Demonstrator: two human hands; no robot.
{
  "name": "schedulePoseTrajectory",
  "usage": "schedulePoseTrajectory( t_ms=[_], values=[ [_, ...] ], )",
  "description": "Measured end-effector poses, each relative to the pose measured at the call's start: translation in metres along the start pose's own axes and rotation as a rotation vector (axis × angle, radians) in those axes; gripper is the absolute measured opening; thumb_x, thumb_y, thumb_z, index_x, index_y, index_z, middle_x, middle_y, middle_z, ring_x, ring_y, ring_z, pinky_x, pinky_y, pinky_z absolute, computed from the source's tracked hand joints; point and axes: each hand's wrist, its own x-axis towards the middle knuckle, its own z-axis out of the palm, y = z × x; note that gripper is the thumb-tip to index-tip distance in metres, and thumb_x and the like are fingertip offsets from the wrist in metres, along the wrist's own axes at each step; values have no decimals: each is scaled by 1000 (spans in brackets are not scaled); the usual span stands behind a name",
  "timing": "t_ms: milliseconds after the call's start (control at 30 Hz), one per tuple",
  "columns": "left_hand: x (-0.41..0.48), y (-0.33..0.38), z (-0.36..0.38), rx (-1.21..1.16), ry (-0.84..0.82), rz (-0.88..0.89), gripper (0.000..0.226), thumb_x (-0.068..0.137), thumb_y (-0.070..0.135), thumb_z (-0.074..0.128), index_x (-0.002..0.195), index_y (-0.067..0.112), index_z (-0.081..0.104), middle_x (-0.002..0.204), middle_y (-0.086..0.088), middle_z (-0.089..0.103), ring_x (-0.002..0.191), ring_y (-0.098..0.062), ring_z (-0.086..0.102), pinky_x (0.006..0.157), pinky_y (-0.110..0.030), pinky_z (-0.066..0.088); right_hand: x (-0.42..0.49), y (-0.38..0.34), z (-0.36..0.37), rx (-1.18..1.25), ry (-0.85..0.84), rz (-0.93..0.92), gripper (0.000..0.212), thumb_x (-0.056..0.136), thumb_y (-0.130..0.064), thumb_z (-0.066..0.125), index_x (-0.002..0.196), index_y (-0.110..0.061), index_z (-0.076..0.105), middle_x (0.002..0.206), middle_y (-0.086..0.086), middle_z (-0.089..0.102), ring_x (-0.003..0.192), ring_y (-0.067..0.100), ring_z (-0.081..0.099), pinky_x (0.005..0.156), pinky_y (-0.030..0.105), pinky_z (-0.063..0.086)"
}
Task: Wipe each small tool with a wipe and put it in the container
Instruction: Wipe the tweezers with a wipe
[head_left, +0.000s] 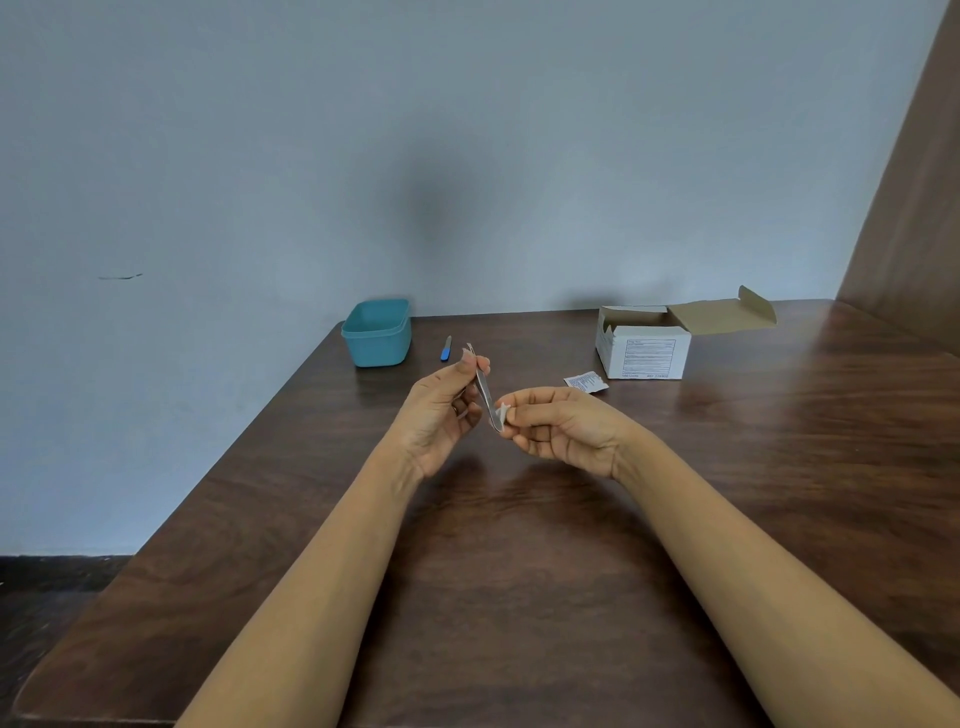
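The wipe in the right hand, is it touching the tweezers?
Touching. The head view shows the right hand pinching the white wipe around the lower end of the tweezers, with no gap between them.

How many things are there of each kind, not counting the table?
Small tools: 2, the metal tweezers held in the left hand and the blue-handled tool lying on the table
Wipes: 1, the wipe pinched in the right hand
Torn wipe packets: 1, the packet
Teal containers: 1, the container
Open cardboard boxes: 1, the box
Total: 6
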Motion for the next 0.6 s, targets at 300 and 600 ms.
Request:
schedulePoseTrajectory(
  t_ms=[300,600],
  values=[
    [1,0,-4,109,-16,28,23,75,40,67,81,19,74,73,3,51,69,-9,45,68,-23,43,-2,0,1,-58,-23,24,13,86,0,63,88,-9,72,80,7,72,66,9,67,59,19,54],
    [2,-5,0,147,35,106,21,82,31,63,90,13,70,60,16,61,71,-7,44,68,-24,39,1,4,8,-68,0,-16,12,80,-4,70,82,-15,67,79,2,71,65,6,62,60,15,49]
  ],
)
